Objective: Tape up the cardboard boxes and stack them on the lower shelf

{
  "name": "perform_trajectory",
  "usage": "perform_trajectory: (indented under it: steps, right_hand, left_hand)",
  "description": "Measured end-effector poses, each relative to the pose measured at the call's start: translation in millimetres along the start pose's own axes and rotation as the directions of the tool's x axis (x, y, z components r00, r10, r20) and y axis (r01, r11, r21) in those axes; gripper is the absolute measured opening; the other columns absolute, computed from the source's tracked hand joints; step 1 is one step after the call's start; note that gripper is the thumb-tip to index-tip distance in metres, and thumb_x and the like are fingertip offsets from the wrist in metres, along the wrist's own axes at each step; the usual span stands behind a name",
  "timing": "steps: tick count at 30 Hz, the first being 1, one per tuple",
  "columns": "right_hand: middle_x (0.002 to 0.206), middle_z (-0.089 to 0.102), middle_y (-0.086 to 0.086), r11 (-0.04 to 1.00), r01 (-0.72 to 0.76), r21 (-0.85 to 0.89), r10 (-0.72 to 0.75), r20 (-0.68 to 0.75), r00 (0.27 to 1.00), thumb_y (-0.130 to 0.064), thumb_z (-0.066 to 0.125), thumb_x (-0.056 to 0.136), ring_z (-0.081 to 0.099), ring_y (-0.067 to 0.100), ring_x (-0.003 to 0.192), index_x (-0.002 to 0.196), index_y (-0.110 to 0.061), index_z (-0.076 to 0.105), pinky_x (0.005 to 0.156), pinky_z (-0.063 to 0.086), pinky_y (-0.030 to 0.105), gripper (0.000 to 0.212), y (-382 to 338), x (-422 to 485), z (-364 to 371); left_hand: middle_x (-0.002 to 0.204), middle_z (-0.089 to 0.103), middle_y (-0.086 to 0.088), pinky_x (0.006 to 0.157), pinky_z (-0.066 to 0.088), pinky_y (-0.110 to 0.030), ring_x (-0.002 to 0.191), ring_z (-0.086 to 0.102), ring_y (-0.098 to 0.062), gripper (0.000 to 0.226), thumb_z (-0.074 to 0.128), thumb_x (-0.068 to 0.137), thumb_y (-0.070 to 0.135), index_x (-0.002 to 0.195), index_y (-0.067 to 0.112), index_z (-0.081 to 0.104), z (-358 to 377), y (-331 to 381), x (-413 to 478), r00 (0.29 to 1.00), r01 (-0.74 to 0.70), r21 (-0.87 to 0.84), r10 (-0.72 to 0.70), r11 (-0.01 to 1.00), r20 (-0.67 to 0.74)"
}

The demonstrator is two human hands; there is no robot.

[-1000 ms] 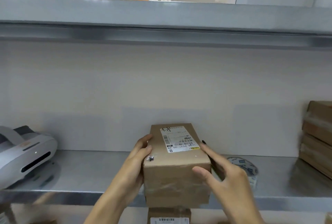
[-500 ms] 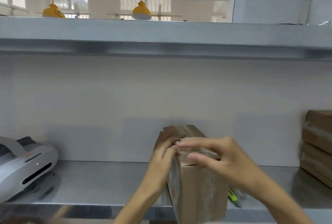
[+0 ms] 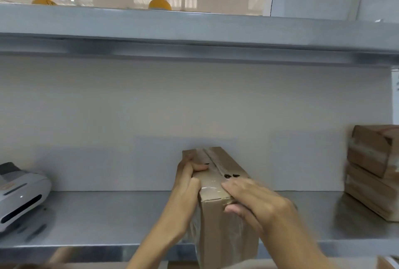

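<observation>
Up close, from a head-worn camera, two bare hands hold a narrow cardboard box (image 3: 212, 227) standing on its side at the near edge of a metal shelf (image 3: 108, 214). Clear tape (image 3: 212, 161) runs along the seam on the box's upturned face and wraps over the near end.

The left hand (image 3: 185, 186) grips the box's upper left edge, its fingers (image 3: 198, 166) curled over the top. The right hand (image 3: 259, 202) pinches the near top corner, with fingers (image 3: 233, 186) pressed together flat on the tape and the thumb on the near face below.

This looks like the taping step, with the strip being smoothed down. The next move probably calls for checking that the seam is sealed, then carrying the box to its stack.

To the far right, a stack of taped boxes (image 3: 371, 171) leans, blurred. At the left edge sits a white machine (image 3: 19, 199), perhaps a label printer. An upper shelf (image 3: 194, 25) hangs overhead, leaving limited room to lift. No tape roll is visible.
</observation>
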State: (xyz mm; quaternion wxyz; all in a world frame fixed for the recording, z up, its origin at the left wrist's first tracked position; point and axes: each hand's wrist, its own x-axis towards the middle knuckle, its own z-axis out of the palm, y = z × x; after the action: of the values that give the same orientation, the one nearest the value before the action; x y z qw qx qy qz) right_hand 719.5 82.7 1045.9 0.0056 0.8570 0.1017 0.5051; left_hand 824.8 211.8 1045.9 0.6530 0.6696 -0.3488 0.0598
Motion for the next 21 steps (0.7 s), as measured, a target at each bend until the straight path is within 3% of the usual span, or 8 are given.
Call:
perform_trajectory:
  steps: [3, 6, 9, 11, 13, 16, 18, 21]
  right_hand:
    - [0.091, 0.075, -0.003, 0.986, -0.161, -0.031, 0.158, -0.089, 0.983, -0.052, 0.037, 0.092, 0.072, 0.016, 0.089, 0.085, -0.009, 0.077, 0.075, 0.049, 0.022, 0.059, -14, -5, 1]
    - [0.105, 0.073, 0.003, 0.951, -0.306, 0.033, 0.308, -0.092, 0.947, -0.048, 0.061, 0.077, 0.070, 0.020, 0.099, 0.097, -0.004, 0.076, 0.088, 0.045, 0.019, 0.050, -17, -8, 3]
    - [0.129, 0.061, -0.010, 0.688, -0.575, 0.443, 0.597, 0.105, 0.796, -0.052, 0.078, 0.046, 0.057, 0.000, 0.115, 0.120, -0.027, 0.067, 0.093, 0.041, 0.006, 0.079, -15, -6, -3]
    - [0.118, 0.066, -0.022, 0.557, -0.623, 0.550, 0.630, 0.209, 0.748, -0.058, 0.079, 0.036, 0.059, -0.008, 0.108, 0.116, -0.047, 0.064, 0.093, 0.045, 0.012, 0.082, -17, -6, -2]
    - [0.109, 0.065, -0.033, 0.678, -0.533, 0.505, 0.551, 0.131, 0.825, -0.057, 0.084, 0.038, 0.058, -0.014, 0.102, 0.116, -0.054, 0.061, 0.090, 0.043, 0.007, 0.081, -25, 6, -3]
    - [0.120, 0.065, -0.017, 0.915, -0.261, 0.308, 0.233, 0.124, 0.965, -0.042, 0.087, 0.052, 0.059, -0.002, 0.111, 0.125, -0.030, 0.064, 0.096, 0.046, 0.018, 0.078, -36, 22, 9]
    - [0.120, 0.068, -0.007, 0.955, -0.162, 0.250, 0.092, 0.268, 0.959, -0.039, 0.086, 0.057, 0.062, 0.012, 0.113, 0.123, -0.024, 0.066, 0.092, 0.052, 0.032, 0.070, -45, 25, 25]
    - [0.113, 0.071, -0.005, 0.986, 0.056, 0.156, -0.096, 0.262, 0.960, -0.036, 0.090, 0.054, 0.066, 0.013, 0.103, 0.111, -0.023, 0.071, 0.074, 0.058, 0.025, 0.061, -58, 19, 47]
  left_hand:
    - [0.136, 0.039, 0.014, 0.111, 0.033, -0.030, 0.123, 0.040, 0.006, 0.029, 0.035, 0.087, 0.019, 0.108, 0.023, 0.055, 1, -7, -6, 0.997, 0.072, -0.006, -0.071, 0.997, 0.036]
    - [0.132, 0.041, 0.022, 0.109, 0.035, -0.030, 0.120, 0.042, 0.010, 0.034, 0.035, 0.075, 0.028, 0.102, 0.031, 0.056, 2, -18, -6, 0.998, 0.056, -0.042, -0.056, 0.998, -0.003]
    - [0.128, 0.043, 0.033, 0.106, 0.039, -0.035, 0.125, 0.043, 0.002, 0.030, 0.039, 0.074, 0.026, 0.098, 0.030, 0.057, -1, -18, -17, 0.994, 0.032, -0.183, -0.050, 0.983, -0.095]
    - [0.140, 0.043, 0.017, 0.102, 0.042, -0.041, 0.129, 0.046, -0.012, 0.027, 0.043, 0.073, 0.028, 0.095, 0.032, 0.058, -5, -24, -25, 0.988, 0.020, -0.292, -0.064, 0.956, -0.141]
    - [0.141, 0.045, -0.001, 0.089, 0.047, -0.043, 0.121, 0.052, -0.023, 0.026, 0.045, 0.074, 0.026, 0.095, 0.033, 0.057, -8, -30, -32, 0.983, 0.065, -0.391, -0.127, 0.918, -0.136]
    - [0.148, 0.036, 0.012, 0.090, 0.042, -0.024, 0.123, 0.047, -0.003, 0.040, 0.042, 0.085, 0.001, 0.104, 0.035, 0.052, -13, -43, -38, 0.974, 0.093, -0.268, -0.143, 0.959, -0.173]
    - [0.148, 0.036, 0.011, 0.102, 0.029, -0.019, 0.130, 0.036, 0.003, 0.054, 0.039, 0.086, -0.013, 0.110, 0.035, 0.049, -25, -50, -34, 0.952, 0.092, -0.189, -0.142, 0.978, -0.270]
    - [0.133, 0.052, 0.022, 0.107, 0.030, -0.020, 0.129, 0.040, 0.008, 0.044, 0.040, 0.096, 0.000, 0.120, 0.036, 0.052, -50, -54, -27, 0.948, 0.038, -0.191, -0.096, 0.981, -0.304]
